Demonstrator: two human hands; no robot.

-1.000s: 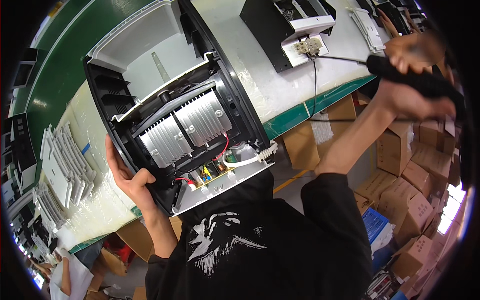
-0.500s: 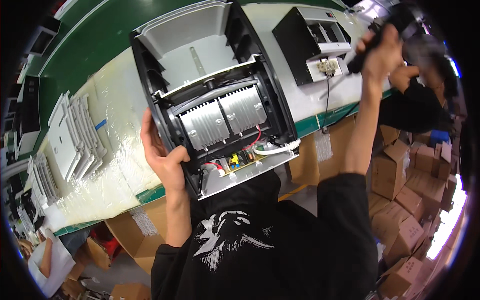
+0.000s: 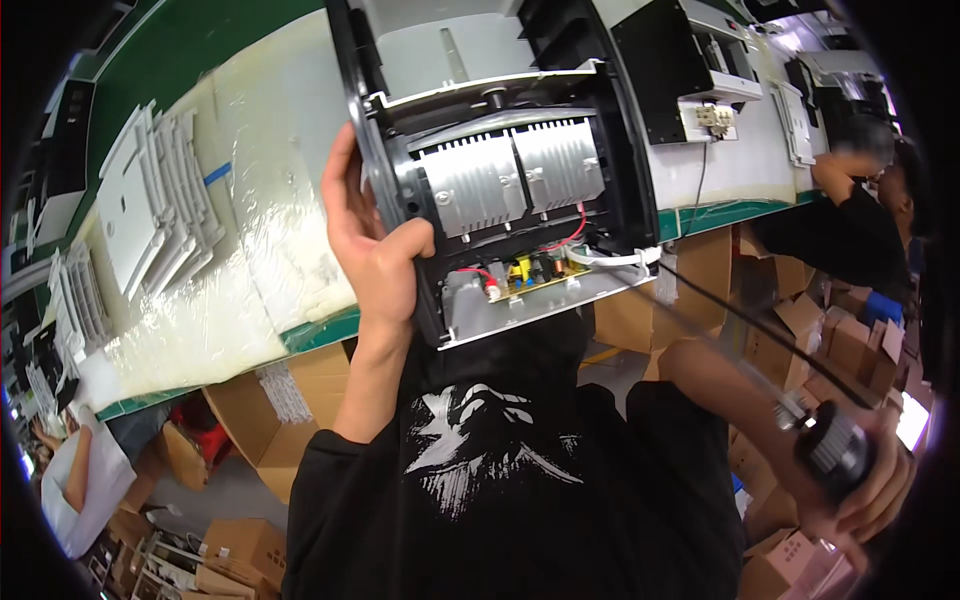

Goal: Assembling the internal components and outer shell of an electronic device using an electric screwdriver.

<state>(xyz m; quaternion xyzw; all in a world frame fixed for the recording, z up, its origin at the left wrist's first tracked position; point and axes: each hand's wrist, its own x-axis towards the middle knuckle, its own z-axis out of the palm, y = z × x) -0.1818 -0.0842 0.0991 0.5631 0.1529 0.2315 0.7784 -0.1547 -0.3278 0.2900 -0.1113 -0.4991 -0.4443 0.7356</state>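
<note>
A black appliance housing [image 3: 630, 130], tilted up off the bench, has its left side wall gripped by my left hand [image 3: 378, 265], thumb over the edge. Inside sit two silver finned heat sinks [image 3: 475, 187]. Below them lies a small circuit board [image 3: 540, 280] with red wires and yellow parts, and a white cable [image 3: 620, 260] runs to the right corner. My right hand [image 3: 880, 480], low at the far right, wraps round a black electric screwdriver [image 3: 833, 450]. Its long thin bit, blurred, points up and left towards the housing's lower right corner.
White slotted panels [image 3: 150, 210] are stacked on the film-covered bench [image 3: 265, 270] at left. To the right stands a black and white device [image 3: 660, 70] beside a socket block [image 3: 715, 120]. Cardboard boxes [image 3: 835, 340] crowd the right; a co-worker's arm [image 3: 835, 180] rests at the bench.
My right hand has swung from the far right of the bench down to the lower right with the electric screwdriver. The housing, still in my left hand, appears further up and right.
</note>
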